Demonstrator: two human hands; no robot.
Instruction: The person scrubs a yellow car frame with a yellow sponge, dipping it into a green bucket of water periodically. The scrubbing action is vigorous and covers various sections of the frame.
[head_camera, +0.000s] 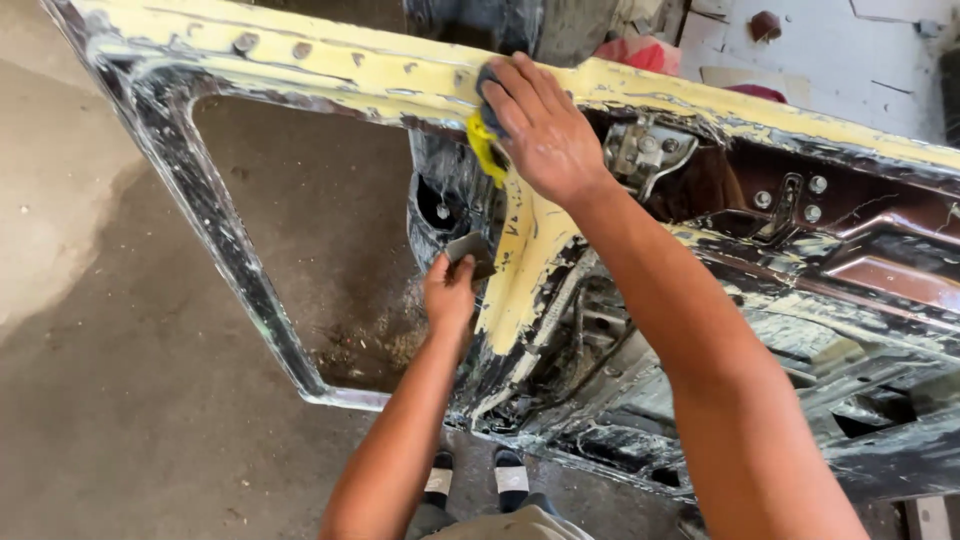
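Yellow filler, patchy on stripped car door (560, 250) | right hand (545, 130) grips sponge (486, 140) | left hand (450, 290) grips grey scraper (470, 250)

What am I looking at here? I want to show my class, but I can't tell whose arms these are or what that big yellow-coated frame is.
The single picture comes from a camera on a person's head, looking down, so both arms are that person's own. The large thing is a stripped car door, its frame smeared with pale yellow filler. The right hand presses a yellow and dark pad onto the top bar. The left hand holds a small grey flat piece against the upright. Below are a concrete floor and the person's sandalled feet.
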